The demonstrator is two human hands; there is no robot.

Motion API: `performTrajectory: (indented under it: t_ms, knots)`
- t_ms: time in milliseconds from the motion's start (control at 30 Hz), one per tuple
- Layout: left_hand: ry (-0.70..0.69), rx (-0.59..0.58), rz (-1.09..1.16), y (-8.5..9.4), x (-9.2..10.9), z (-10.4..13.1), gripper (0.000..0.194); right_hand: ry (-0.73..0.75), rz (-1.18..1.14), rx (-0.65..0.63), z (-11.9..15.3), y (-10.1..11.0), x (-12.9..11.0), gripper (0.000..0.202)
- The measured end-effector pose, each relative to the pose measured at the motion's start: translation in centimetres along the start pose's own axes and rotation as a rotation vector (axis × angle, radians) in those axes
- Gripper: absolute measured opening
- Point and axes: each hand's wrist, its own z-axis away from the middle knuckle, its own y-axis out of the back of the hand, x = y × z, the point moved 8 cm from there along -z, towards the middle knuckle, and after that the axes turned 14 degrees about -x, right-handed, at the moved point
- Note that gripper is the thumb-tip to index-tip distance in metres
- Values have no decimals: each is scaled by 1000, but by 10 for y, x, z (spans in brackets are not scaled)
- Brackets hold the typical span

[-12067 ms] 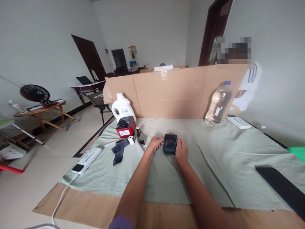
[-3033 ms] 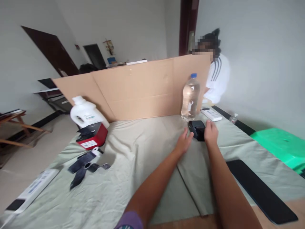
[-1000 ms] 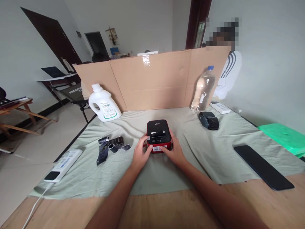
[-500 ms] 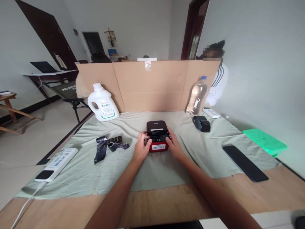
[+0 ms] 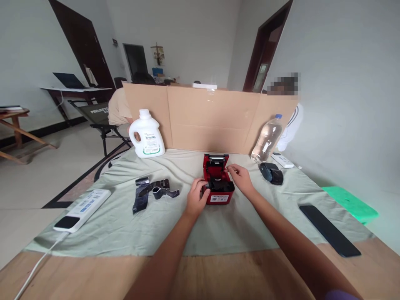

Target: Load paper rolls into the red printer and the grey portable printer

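Note:
A small red and black label printer [image 5: 220, 199] stands on the cloth in front of me. Its lid [image 5: 215, 164] is raised, and the dark inside shows. My left hand [image 5: 196, 196] grips the left side of the body, thumb at the front and fingers over the top edge. At the right edge of the raised lid, my right hand [image 5: 240, 178] has its thumb and fingertips pinched together. To the left lies a tangle of black ribbon [image 5: 140, 200], partly unwound from small rolls.
A white detergent bottle [image 5: 149, 137] and a clear bottle [image 5: 268, 137] stand before a cardboard screen [image 5: 212, 121]. Left is a white power strip [image 5: 81, 210]; right are a black phone [image 5: 329, 230], a dark rolled item [image 5: 271, 173] and a white device [image 5: 283, 160]. People sit beyond the screen.
The printer's lid has swung up from closed. My right hand has moved from the printer's side up to the lid's edge, while my left hand stays at the left side. The view has shifted.

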Motion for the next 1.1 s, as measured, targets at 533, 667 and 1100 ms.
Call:
performTrajectory:
  t_ms: [533, 667, 1100]
  knots:
    - [-5, -8, 43, 0, 2, -1, 23, -165, 648, -815, -66, -84, -13, 14]
    - [-3, -13, 49, 1, 3, 0, 24, -180, 694, -733, -64, -86, -16, 8]
    - [36, 198, 281, 6, -17, 7, 38, 57, 387, -409, -30, -39, -72, 9]
